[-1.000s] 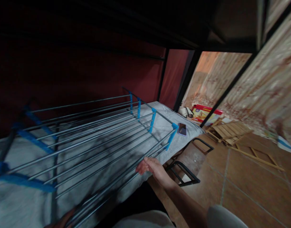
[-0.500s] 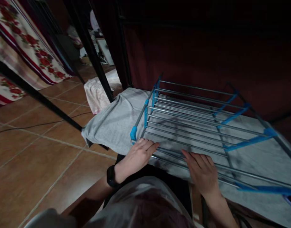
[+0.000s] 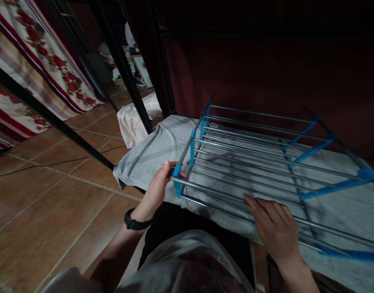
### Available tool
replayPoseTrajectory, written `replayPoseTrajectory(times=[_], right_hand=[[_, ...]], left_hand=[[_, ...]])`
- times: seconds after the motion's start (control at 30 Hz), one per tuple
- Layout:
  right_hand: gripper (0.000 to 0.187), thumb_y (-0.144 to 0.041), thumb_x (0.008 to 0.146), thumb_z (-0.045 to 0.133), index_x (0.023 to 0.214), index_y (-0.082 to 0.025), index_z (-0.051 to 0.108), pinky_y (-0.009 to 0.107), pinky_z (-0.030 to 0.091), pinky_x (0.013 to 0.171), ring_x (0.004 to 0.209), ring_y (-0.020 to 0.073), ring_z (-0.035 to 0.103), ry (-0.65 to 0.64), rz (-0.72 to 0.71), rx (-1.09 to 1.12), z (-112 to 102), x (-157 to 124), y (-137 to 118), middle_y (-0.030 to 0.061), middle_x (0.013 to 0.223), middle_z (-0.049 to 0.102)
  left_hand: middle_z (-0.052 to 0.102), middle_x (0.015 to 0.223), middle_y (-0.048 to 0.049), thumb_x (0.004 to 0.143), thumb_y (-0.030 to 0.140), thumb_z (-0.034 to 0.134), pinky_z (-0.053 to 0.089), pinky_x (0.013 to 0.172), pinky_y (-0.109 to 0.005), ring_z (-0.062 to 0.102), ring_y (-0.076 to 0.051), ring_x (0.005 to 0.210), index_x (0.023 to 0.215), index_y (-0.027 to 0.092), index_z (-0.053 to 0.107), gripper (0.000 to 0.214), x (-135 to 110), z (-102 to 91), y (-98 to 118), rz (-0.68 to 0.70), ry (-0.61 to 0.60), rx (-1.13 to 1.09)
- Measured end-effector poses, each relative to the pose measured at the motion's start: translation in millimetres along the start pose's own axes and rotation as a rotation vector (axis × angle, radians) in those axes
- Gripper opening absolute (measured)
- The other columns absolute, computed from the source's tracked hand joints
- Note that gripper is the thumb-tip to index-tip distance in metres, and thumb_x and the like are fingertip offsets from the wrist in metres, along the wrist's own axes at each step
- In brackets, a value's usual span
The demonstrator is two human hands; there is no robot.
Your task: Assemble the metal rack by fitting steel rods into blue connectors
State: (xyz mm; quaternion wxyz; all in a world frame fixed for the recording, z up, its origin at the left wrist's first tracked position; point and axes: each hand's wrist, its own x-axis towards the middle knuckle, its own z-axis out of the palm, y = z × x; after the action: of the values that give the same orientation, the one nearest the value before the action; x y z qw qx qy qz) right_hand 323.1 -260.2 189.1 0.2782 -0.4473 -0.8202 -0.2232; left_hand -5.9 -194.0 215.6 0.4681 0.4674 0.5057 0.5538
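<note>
A folded drying rack [image 3: 260, 158] of grey metal rods and blue plastic joints lies flat on a grey sheet [image 3: 150, 150] spread over a low bed. My left hand [image 3: 158, 189], with a black wristband, grips the rack's near left corner at a blue joint, thumb on top. Over the front rods, my right hand [image 3: 275, 228] rests palm down, its fingers stretched out.
A black metal bunk frame post [image 3: 132, 85] and a diagonal bar [image 3: 52, 118] stand to the left. A floral red and white cloth [image 3: 31, 69] hangs at the far left. A pale pink towel [image 3: 130, 120] lies on the tiled floor [image 3: 46, 195]. A dark red curtain [image 3: 266, 73] backs the bed.
My view swung from the rack's right end to its left end. My left hand went from lying flat on the rods to gripping the blue corner joint. My right hand stays on the front rods.
</note>
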Motion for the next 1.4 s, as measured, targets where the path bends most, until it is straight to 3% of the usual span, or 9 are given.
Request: replayPoseTrajectory(times=[0.13,0.3,0.7,1.4], right_hand=[[0.039,-0.012,0.097,0.058,0.135,-0.020,0.060,0.034,0.038,0.077,0.082,0.0178,0.056,-0.014,-0.020,-0.012,2,-2,1,0.0048,0.091,0.068],[0.040,-0.008,0.096,0.057,0.134,-0.020,0.060,0.034,0.037,0.075,0.081,0.0179,0.055,-0.019,-0.014,-0.011,3,-7,5,0.0046,0.091,0.068],[0.038,-0.011,0.097,0.059,0.134,-0.020,0.061,0.034,0.037,0.077,0.082,0.0178,0.055,-0.034,0.013,-0.012,3,-5,8,0.0046,0.091,0.069],[0.030,-0.015,0.098,0.061,0.127,-0.020,0.065,0.032,0.037,0.075,0.080,0.0164,0.055,-0.036,0.039,0.001,0,1,6,0.0032,0.087,0.069]], left_hand=[[0.054,0.064,-0.0010,0.089,0.067,0.055,0.039,0.060,-0.027,0.049,-0.015,0.062,0.093,0.014,0.068,0.054,5,15.5,1,-0.047,-0.023,-0.038],[0.037,0.054,0.0042,0.086,0.064,0.063,0.026,0.051,-0.025,0.033,-0.010,0.052,0.078,0.016,0.063,0.049,9,24.0,-1,-0.025,-0.030,-0.063],[0.047,0.055,0.0024,0.087,0.052,0.063,0.027,0.046,-0.023,0.036,-0.008,0.046,0.076,0.015,0.065,0.039,14,25.3,-4,-0.072,0.030,-0.117],[0.050,0.061,-0.0005,0.092,0.056,0.054,0.033,0.050,-0.025,0.039,-0.011,0.053,0.082,0.014,0.066,0.045,11,27.4,-3,-0.075,0.060,-0.088]])
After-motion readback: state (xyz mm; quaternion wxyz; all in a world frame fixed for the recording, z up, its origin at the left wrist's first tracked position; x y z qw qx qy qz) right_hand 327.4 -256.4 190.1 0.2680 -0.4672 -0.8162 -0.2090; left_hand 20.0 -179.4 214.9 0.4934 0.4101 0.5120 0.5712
